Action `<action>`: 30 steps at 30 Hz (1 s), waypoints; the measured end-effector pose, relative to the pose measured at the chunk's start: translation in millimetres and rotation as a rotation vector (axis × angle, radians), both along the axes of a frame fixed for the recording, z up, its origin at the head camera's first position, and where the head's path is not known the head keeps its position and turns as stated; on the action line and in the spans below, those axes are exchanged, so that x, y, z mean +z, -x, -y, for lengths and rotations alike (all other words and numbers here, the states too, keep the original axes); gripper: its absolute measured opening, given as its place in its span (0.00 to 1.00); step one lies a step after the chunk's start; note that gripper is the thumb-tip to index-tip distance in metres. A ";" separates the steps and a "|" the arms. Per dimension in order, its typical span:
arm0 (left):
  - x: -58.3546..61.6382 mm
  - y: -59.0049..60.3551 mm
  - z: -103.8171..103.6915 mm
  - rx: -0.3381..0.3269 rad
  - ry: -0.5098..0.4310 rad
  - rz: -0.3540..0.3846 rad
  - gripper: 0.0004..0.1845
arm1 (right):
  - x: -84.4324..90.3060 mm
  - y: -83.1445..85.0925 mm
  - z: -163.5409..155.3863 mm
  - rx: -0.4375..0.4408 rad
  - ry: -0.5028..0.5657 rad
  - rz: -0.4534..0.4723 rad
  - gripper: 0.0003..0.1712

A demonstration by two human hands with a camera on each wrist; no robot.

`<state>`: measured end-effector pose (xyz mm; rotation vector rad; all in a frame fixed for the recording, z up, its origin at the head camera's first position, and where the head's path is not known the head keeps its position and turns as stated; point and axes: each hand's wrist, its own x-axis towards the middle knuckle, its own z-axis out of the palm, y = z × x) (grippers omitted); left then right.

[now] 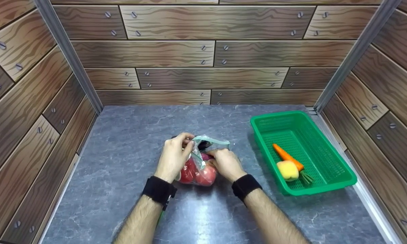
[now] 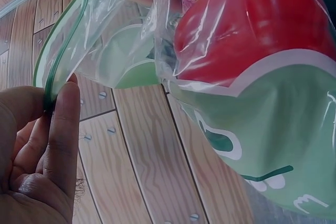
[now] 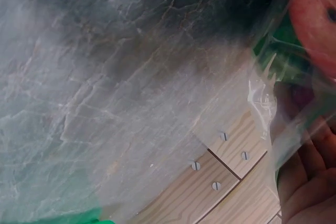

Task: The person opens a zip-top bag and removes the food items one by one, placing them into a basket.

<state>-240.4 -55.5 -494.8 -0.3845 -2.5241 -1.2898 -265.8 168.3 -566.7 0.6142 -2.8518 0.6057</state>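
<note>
The bag [image 1: 203,159] is thin clear plastic film, glossy and creased, with a green zip strip along its mouth and matt green and white print on its side. The red fruit [image 1: 198,173] inside shows smooth, shiny skin through the film. The table [image 1: 129,149] looks like polished grey stone veined in white, with a soft sheen near its front edge. The basket [image 1: 339,171] by the right edge is bright green moulded plastic, its floor and walls a fine perforated mesh. The walls [image 1: 207,54] carry printed wood-grain planks with screw heads, matt, joined by dull metal corner posts. Black cloth bands wrap both wrists
</note>
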 end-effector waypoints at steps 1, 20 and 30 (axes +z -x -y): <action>0.1 0.0 0.1 0.001 0.000 -0.002 0.09 | 1.1 -0.6 0.1 -0.002 -0.005 -0.004 0.06; 0.1 0.7 0.0 -0.001 0.003 -0.008 0.08 | 21.1 -7.5 -6.3 -0.022 -0.095 -0.138 0.06; -1.1 1.3 -1.2 0.009 0.009 -0.015 0.09 | 26.5 -17.0 -17.7 -0.019 -0.127 -0.259 0.09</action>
